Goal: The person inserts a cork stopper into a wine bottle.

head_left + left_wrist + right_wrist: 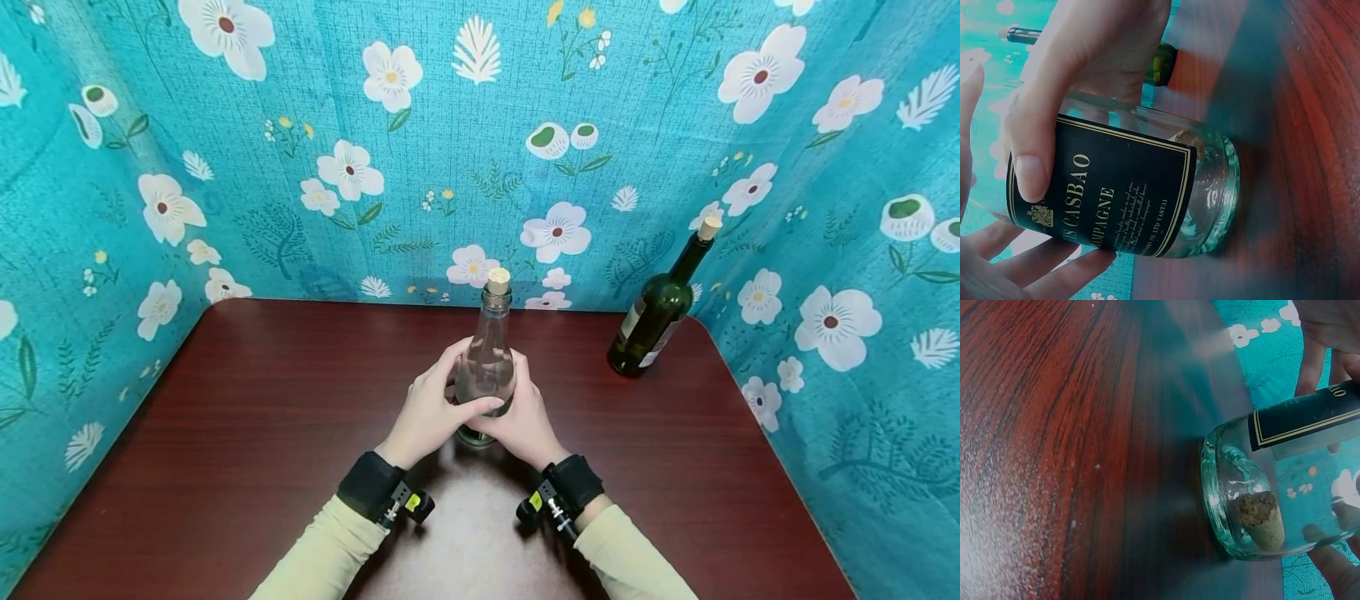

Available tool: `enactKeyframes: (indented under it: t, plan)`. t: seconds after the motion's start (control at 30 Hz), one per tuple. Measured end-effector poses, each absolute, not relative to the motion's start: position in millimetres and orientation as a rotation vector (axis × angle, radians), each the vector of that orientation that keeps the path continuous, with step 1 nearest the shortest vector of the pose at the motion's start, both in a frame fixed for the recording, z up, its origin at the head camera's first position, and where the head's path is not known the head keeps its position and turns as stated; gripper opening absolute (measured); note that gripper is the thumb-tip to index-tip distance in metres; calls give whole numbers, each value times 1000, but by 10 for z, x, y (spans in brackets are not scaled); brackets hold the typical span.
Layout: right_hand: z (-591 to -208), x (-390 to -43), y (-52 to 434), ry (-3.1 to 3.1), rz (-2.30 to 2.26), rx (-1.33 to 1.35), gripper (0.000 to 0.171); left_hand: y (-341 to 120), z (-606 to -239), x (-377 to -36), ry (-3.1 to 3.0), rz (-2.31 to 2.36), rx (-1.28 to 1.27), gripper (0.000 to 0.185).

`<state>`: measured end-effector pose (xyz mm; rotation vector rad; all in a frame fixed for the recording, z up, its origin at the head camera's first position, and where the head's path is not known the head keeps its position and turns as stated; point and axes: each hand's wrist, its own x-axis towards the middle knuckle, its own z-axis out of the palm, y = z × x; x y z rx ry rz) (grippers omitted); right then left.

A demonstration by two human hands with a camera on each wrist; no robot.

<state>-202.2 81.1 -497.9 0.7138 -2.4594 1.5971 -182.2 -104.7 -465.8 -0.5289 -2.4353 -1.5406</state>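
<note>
A clear glass bottle [487, 358] with a cork [498, 279] in its neck stands upright at the table's middle. My left hand [431, 408] and right hand [525, 417] both grip its body from either side, the left thumb lying across the front. The left wrist view shows its black, gold-lettered label [1110, 194] with a thumb [1029, 169] pressed on it. A second, loose cork [1263, 519] lies inside the bottle [1241, 481] at its base. Fingers [1335, 562] show behind the glass.
A dark green wine bottle [656, 321] with a cork [708, 227] stands at the back right of the dark red wooden table [262, 400]; it also shows as the green bottle [1163, 62]. Teal floral cloth [480, 125] walls the table on three sides.
</note>
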Motion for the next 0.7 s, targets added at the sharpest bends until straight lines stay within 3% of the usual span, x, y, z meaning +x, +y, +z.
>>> enactKeyframes:
  t: [0.7]
  plan:
    - [-4933,-1895,742,-2491,1375,497,109,-967,-4952,-1589,-2448,-1613,-317,76]
